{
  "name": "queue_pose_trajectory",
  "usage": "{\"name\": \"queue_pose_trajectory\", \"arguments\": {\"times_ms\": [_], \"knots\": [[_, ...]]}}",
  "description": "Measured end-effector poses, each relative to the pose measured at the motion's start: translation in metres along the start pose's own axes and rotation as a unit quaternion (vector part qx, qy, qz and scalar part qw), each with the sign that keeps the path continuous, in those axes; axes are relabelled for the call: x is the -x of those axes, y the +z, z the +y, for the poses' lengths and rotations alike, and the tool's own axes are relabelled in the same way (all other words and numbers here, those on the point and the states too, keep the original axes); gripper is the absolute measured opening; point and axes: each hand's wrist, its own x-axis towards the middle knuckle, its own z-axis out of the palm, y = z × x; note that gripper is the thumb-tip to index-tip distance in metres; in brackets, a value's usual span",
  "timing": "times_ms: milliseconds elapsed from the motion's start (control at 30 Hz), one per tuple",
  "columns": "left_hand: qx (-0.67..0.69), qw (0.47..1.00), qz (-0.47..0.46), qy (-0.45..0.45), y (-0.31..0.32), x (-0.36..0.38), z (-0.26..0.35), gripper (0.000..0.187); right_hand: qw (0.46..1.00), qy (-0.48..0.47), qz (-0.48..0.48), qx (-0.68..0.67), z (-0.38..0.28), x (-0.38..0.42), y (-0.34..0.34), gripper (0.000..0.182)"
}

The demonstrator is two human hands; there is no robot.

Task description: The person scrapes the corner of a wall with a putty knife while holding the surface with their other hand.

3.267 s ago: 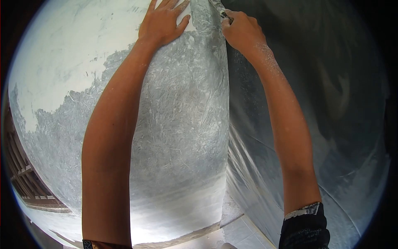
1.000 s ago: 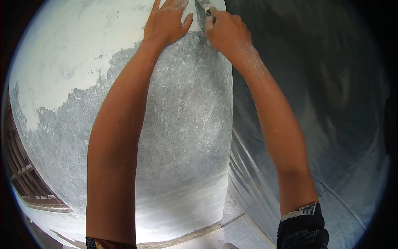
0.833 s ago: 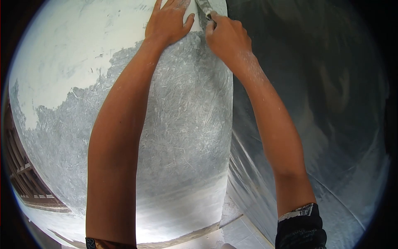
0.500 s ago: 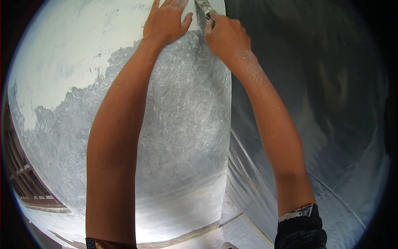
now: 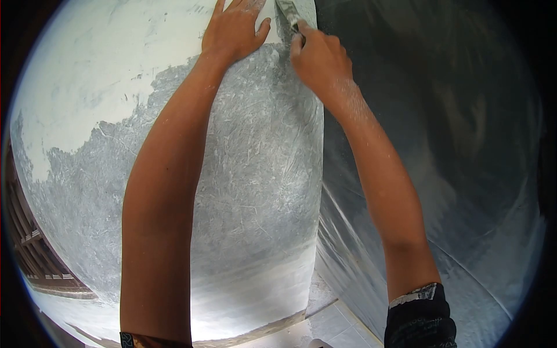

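Leftward across the wall (image 5: 255,145) the right hand (image 5: 322,55) has been shifted, closed firmly around the scraper (image 5: 289,13) beside the white coating (image 5: 116,64), and the left hand (image 5: 233,30), laid open nearby, could be nicked if the scraper is pressed too hard and slips.

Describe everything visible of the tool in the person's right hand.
The tool shows a narrow greyish, metal-looking part smeared with whitish residue, and a dark bit where the right hand grips it, hiding the rest. It slants up and leftward over the wall, near the wall's right edge. The frame's top cuts off its far end, so contact with the wall cannot be told.
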Motion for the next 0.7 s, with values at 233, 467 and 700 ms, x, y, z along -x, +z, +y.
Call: {"name": "queue_pose_trajectory", "arguments": {"times_ms": [233, 467, 700], "knots": [[0.01, 1.0, 0.001, 0.006, 0.0, 0.001, -0.003, 0.058, 0.999, -0.017, 0.027, -0.002, 0.005, -0.013, 0.003, 0.044], [0.009, 1.0, -0.014, 0.005, -0.007, 0.0, 0.001, 0.057, 0.999, 0.002, 0.05, -0.019, 0.002, -0.028, 0.011, 0.043], [0.006, 1.0, -0.01, 0.011, -0.003, 0.002, -0.001, 0.057, 0.999, -0.001, 0.032, -0.022, 0.01, 0.003, 0.009, 0.042]]}}
